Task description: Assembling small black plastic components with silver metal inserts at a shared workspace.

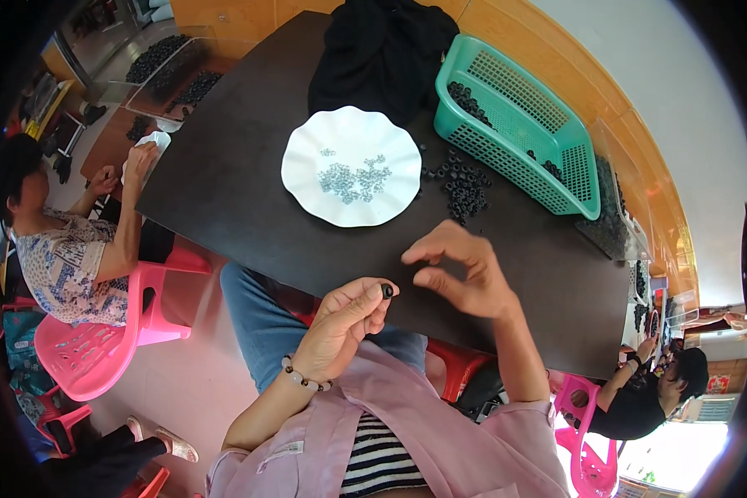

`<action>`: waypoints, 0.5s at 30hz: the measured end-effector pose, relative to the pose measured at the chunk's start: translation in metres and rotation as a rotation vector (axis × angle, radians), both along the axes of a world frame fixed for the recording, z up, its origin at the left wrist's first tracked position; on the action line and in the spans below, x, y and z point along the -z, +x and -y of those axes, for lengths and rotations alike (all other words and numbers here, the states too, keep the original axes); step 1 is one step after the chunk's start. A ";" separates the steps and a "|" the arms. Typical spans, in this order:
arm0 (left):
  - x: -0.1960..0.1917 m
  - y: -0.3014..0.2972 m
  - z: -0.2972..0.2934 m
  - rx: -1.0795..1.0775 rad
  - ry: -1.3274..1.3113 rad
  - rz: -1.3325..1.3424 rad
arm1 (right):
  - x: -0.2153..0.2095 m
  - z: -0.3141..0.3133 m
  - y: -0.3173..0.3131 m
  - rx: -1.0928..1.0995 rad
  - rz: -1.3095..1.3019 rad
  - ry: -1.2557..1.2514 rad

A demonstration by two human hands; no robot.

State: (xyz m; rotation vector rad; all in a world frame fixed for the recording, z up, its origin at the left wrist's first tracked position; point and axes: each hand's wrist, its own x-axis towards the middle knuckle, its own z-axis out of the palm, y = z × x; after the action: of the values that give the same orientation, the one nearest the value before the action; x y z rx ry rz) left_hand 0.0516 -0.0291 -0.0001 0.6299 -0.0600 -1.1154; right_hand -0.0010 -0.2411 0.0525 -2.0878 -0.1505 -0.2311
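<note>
Black ring (387,290), small and round, sits pinched between the thumb and fingertips of the left hand (349,319), just over the near edge of the dark desk (224,191). The left grip is closed on that ring, with the fingers curled in toward the palm. A bead bracelet (305,379) circles the left wrist.

The right hand (461,270) hovers just beside the left one, a little higher and over the desk. Its grip is open: the thumb and forefinger curve toward each other with a gap between them, and nothing shows between them. The other fingers are loosely spread.

Farther back on the desk stands a white plate (307,178) with a wavy rim, holding a small scatter of pale metal rings (353,178). Just to the right of the plate lies a loose pile of black rings (463,184), touching the desk and near the foot of a green plastic basket (548,133). More black rings lie inside the basket along its wall. A black cloth (382,50) is heaped at the far edge of the desk, behind the plate.

On the left side another person in a patterned shirt (54,266) sits on a pink chair (100,340), with both hands raised at a second white plate (153,145). At the lower right a person in a black top (639,407) bends over the far end of the desk.
</note>
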 end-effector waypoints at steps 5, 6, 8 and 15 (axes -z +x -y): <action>-0.006 0.001 -0.003 -0.048 0.048 0.064 | -0.009 0.016 0.039 0.084 0.088 -0.345; -0.006 0.000 -0.004 -0.052 0.047 0.067 | -0.007 0.018 0.050 0.080 0.092 -0.346; -0.004 -0.002 -0.007 -0.067 0.065 0.074 | -0.004 0.022 0.071 0.123 0.121 -0.542; 0.004 0.002 -0.019 -0.146 0.106 0.054 | 0.013 0.039 0.122 0.164 0.061 -0.651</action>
State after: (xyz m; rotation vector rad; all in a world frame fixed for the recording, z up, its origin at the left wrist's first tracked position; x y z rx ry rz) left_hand 0.0538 -0.0104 -0.0037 0.7476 -0.0011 -0.9646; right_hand 0.1213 -0.2803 0.0397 -2.7466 -0.0971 -0.3835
